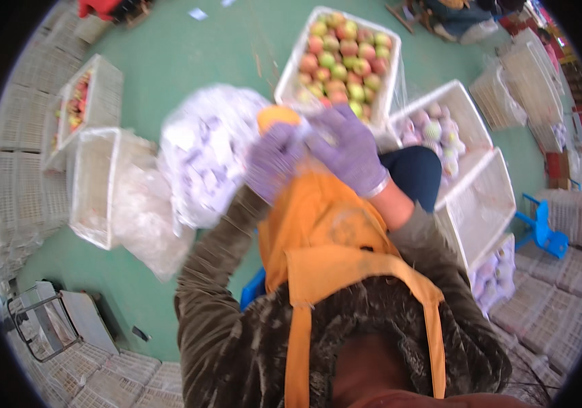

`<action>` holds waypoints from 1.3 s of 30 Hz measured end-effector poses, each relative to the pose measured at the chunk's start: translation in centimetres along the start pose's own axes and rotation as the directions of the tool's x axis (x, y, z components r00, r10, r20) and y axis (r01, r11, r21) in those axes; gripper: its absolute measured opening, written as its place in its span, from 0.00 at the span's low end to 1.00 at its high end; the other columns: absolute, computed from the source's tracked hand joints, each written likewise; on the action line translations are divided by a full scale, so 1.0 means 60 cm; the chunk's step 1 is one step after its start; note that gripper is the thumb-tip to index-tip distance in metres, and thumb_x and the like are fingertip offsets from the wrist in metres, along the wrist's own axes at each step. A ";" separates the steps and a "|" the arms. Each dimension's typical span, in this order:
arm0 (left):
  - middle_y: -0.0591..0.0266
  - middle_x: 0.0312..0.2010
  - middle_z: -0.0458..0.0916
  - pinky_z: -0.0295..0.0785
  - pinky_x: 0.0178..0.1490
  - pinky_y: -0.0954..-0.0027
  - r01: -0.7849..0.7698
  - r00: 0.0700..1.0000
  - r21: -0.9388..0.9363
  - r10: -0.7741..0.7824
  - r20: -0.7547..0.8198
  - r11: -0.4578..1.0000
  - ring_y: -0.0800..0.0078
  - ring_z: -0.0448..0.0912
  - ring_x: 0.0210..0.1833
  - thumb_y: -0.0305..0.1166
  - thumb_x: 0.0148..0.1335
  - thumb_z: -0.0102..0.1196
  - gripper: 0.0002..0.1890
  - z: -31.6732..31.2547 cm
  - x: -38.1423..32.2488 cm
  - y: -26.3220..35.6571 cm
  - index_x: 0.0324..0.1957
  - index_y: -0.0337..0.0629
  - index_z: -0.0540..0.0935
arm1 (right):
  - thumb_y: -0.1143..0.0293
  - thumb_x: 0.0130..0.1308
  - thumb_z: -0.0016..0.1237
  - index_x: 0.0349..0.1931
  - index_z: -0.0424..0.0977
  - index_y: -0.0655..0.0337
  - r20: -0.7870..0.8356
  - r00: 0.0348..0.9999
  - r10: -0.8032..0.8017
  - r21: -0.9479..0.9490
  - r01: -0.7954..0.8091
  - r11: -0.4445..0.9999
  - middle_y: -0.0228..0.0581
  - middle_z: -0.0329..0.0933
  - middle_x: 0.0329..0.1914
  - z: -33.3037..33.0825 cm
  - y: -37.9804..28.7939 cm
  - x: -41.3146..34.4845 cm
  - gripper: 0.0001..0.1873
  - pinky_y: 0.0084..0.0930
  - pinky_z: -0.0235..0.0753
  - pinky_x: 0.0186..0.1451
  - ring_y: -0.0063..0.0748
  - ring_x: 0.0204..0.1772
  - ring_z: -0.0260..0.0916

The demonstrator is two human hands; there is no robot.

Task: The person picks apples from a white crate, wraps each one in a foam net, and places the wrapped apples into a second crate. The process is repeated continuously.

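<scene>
My left hand, in a purple knit glove, has its fingers curled at a yellow-orange rounded object, blurred by motion. My right hand, gloved the same way, reaches in from the right, its fingers close to the left hand's. A whitish blur lies between the hands, too unclear to name. Both hands are above my orange apron. Just beyond them stands a white plastic crate of red and green apples. Left of my left hand is a clear plastic bag full of white and pale purple pieces.
At right, a crate holds apples in foam nets, beside another white crate. A blue stool stands farther right. A crate with crumpled plastic film sits at left. Stacked crates line the left side.
</scene>
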State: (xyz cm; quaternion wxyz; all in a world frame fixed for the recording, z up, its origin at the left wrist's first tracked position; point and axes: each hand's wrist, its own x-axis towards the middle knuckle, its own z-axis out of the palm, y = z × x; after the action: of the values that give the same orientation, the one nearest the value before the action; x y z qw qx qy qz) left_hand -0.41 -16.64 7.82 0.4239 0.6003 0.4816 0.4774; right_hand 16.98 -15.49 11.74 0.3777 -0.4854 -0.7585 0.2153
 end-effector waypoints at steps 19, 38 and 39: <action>0.64 0.36 0.75 0.72 0.38 0.76 0.474 0.637 -0.047 -0.305 0.708 0.880 0.78 0.75 0.35 0.35 0.61 0.57 0.13 0.086 -0.039 0.001 0.43 0.36 0.76 | 0.76 0.56 0.48 0.28 0.70 0.63 0.418 0.833 0.362 0.817 -0.520 0.251 0.31 0.70 0.31 -0.082 0.082 -0.179 0.02 0.19 0.69 0.42 0.22 0.36 0.69; 0.61 0.42 0.79 0.68 0.53 0.72 0.562 0.584 -0.118 -0.292 0.758 0.819 0.74 0.75 0.46 0.39 0.59 0.53 0.20 0.109 -0.041 0.057 0.47 0.32 0.77 | 0.67 0.61 0.49 0.33 0.66 0.60 0.544 0.796 0.265 0.833 -0.549 -0.061 0.28 0.67 0.31 -0.099 0.113 -0.187 0.08 0.16 0.69 0.40 0.16 0.36 0.66; 0.61 0.41 0.79 0.68 0.52 0.72 0.434 0.677 -0.088 -0.260 0.689 0.897 0.74 0.75 0.46 0.39 0.59 0.53 0.19 0.111 -0.041 0.058 0.45 0.32 0.77 | 0.69 0.61 0.49 0.33 0.68 0.61 0.540 0.798 0.267 0.836 -0.546 -0.058 0.29 0.69 0.32 -0.098 0.113 -0.189 0.07 0.17 0.70 0.41 0.17 0.36 0.67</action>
State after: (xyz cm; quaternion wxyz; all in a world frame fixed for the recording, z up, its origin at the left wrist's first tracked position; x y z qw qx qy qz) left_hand 6.50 -19.99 9.54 0.7200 0.5694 0.3432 0.1991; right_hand 28.24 -22.97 6.57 0.4336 -0.2834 -0.2660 0.8130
